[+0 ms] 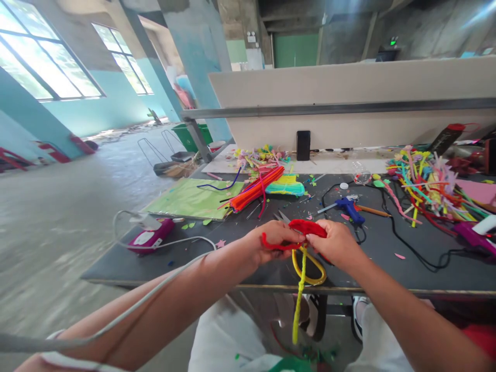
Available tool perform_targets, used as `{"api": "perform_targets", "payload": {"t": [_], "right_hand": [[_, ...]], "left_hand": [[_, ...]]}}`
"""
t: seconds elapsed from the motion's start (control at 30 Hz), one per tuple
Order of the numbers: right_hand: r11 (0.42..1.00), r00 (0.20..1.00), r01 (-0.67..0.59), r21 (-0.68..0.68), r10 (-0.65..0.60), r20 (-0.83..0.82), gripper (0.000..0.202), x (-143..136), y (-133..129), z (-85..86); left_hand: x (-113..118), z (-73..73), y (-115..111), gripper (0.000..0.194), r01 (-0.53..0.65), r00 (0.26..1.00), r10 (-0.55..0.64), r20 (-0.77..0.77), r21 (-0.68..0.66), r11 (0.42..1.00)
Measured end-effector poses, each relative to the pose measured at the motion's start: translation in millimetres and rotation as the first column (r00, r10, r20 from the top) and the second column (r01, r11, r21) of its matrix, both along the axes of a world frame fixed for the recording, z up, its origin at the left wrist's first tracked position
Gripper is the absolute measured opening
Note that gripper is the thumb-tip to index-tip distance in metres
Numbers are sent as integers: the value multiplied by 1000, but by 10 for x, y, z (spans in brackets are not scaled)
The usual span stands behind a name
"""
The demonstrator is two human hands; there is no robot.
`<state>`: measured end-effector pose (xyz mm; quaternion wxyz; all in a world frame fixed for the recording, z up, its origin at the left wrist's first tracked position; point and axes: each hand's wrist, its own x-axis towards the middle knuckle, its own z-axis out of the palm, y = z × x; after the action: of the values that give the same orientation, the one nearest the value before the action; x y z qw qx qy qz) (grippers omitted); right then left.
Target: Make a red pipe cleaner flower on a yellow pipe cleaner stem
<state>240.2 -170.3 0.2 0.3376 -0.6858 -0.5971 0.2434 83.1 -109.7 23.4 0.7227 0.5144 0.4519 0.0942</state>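
Note:
Close to the table's front edge, both my hands meet on a red pipe cleaner piece. My left hand is closed on its left side, and a loose red end curls out below the fingers. From the other side, my right hand pinches the red piece. A yellow pipe cleaner stem hangs down from between the hands, past the table edge. Scissors with yellow handles lie beneath my hands, their blades pointing away and partly hidden.
A bundle of red and orange pipe cleaners lies beyond my hands. Right of it are a blue glue gun with a black cord and a colourful heap. A purple power strip sits left; a white cable crosses my left arm. A phone leans upright behind.

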Motion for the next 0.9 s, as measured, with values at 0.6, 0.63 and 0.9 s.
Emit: {"api": "perform_targets", "payload": {"t": [0.6,0.63,0.9], "right_hand": [[960,737,-244,-138,90,-670,6,105,77,-22],[956,717,-254,-146,85,-692,8,123,86,-30],[982,701,-140,-124,10,-713,13,166,109,-91]], "left_hand": [[-143,144,205,20,331,699,-200,-687,559,-760],[-125,168,225,20,312,694,-207,-689,548,-776],[-58,237,130,23,536,812,-20,-583,759,-369]]}}
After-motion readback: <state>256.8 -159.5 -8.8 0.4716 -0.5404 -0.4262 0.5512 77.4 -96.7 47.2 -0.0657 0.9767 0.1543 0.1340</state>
